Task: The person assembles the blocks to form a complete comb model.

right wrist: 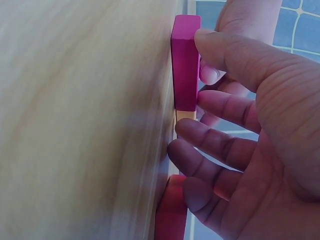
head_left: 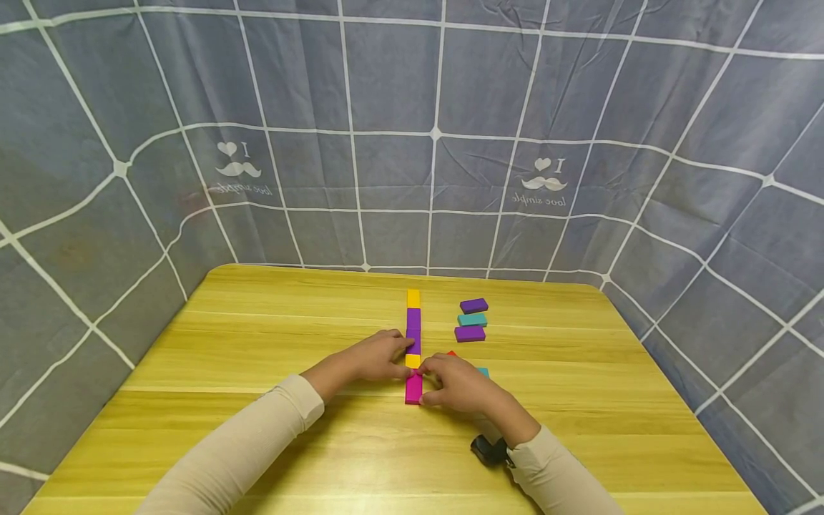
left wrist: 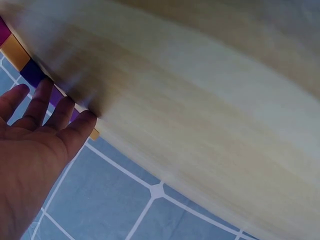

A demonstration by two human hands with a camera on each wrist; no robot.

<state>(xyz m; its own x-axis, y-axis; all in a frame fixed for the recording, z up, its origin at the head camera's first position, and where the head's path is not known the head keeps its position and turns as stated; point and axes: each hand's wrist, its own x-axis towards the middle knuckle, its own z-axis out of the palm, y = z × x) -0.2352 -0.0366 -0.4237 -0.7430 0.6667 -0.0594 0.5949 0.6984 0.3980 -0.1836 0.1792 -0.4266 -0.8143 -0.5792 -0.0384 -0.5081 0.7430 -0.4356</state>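
A straight row of rectangular blocks runs away from me down the table. A magenta block (head_left: 413, 390) is nearest, followed by a yellow block (head_left: 413, 361), purple blocks (head_left: 414, 318) and another yellow block (head_left: 413, 298) at the far end. My left hand (head_left: 380, 356) touches the row's left side, its fingers loosely bent along the purple blocks. From the right, my right hand (head_left: 462, 386) has its thumb and index finger on the magenta block's side, as the magenta block (right wrist: 186, 70) shows in the right wrist view. The other right fingers are loosely bent.
Right of the row lie two purple blocks (head_left: 470, 334) with a teal block (head_left: 473, 320) between them. A red block (right wrist: 171, 207) and another teal block (head_left: 483, 372) are partly hidden by my right hand. The wooden table (head_left: 290, 307) meets a grey checked curtain (head_left: 386, 172).
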